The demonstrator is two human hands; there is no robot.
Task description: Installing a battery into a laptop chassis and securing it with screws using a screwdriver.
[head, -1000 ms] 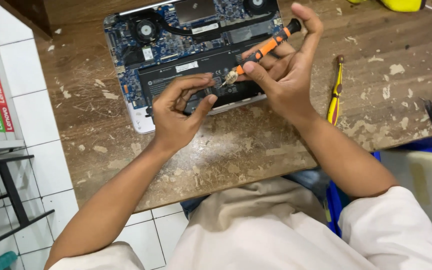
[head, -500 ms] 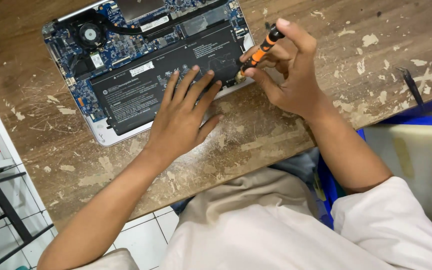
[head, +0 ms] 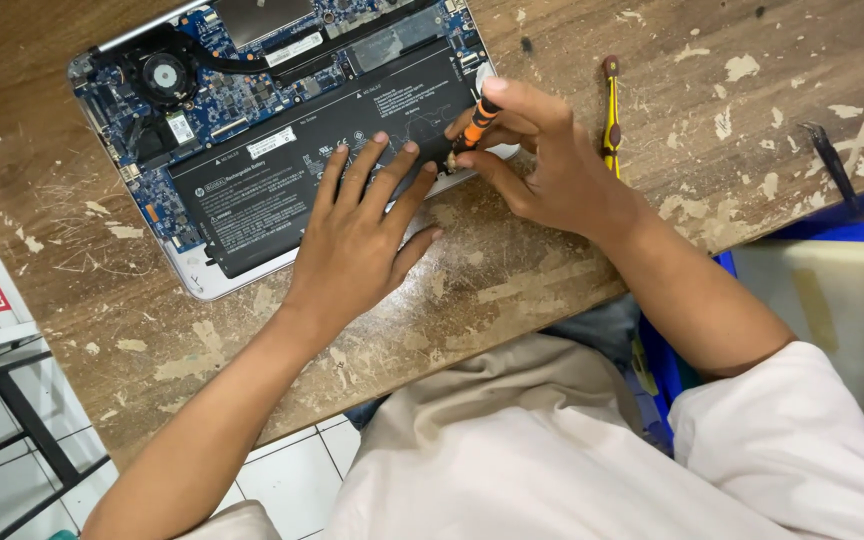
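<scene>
**A:** so what's being held here?

**B:** An orange-and-black screwdriver (head: 474, 125) is pinched in the right hand (head: 542, 165), fingers curled round the shaft, tip set down at the lower right corner of the black battery (head: 322, 170). Nothing is gripped by the left hand (head: 357, 240); it's laid flat, fingers spread, pressed on the battery's lower edge.

**A:** and the laptop itself?

**B:** The opened laptop (head: 192, 275) is laid bottom-up on a worn wooden surface (head: 512, 280), tilted a bit. A fan (head: 164, 75) and blue circuit board (head: 222, 105) are exposed above the battery.

**A:** anything else around?

**B:** A yellow-handled tool (head: 610, 115) is left just beside the right hand, and a dark tool (head: 832, 160) is seen further right.
</scene>
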